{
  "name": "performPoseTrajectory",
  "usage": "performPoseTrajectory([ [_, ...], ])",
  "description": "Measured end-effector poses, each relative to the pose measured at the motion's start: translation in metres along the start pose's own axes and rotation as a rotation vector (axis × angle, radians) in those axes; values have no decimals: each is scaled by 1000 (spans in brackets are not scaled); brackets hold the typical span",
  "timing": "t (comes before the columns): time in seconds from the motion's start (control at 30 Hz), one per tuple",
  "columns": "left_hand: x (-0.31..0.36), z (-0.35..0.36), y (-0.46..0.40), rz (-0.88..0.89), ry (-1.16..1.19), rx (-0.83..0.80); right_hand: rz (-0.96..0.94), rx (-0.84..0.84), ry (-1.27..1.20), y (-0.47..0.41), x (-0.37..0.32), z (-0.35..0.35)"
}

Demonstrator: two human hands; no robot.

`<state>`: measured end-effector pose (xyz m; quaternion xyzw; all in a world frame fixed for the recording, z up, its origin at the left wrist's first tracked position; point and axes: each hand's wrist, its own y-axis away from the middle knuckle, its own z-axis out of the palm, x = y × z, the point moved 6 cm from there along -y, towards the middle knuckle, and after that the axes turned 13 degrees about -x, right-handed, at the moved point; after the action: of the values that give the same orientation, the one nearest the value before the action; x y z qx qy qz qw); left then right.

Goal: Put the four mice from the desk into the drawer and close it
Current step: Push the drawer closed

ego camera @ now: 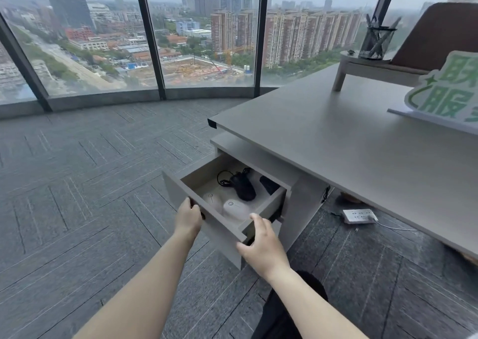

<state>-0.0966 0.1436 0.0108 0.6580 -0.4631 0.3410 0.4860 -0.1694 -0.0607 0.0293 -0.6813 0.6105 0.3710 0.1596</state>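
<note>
We look down at the drawer [204, 204], which stands pulled out from the cabinet under the desk [349, 142], and all four mice lie inside it. Two white mice sit near the front: the left white mouse [212, 202] is partly hidden behind the drawer's front panel, and the right white mouse [234, 210] lies just beside it, the two close enough that we cannot tell whether they touch. Behind them the black corded mouse [243, 185] lies lengthwise with its cable coiled to its left, and the second black mouse [269, 185] rests near the drawer's right wall, partly covered by the cabinet's edge. Our left hand [188, 218] grips the top edge of the front panel toward its left end, fingers curled over the rim and out of sight inside. Our right hand [262, 248] holds the near right corner of the drawer, thumb laid along the top of the side wall and the other fingers wrapped around the front corner. On the carpet under the desk lies a white power strip [358, 216] with a plug in it. On the desk top, a green and white sign [445, 92] stands at the right, and a mesh pen cup [376, 42] sits on a small riser [362, 65] farther back.
</note>
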Motion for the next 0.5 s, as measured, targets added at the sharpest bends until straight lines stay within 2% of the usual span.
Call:
performPoseTrajectory([
  [0.3, 30, 60, -63, 47, 71, -85, 179, 168, -228, -29, 49, -51],
  [0.5, 32, 103, -101, 64, -4, -158, 262, 223, -336, -46, 74, -73],
])
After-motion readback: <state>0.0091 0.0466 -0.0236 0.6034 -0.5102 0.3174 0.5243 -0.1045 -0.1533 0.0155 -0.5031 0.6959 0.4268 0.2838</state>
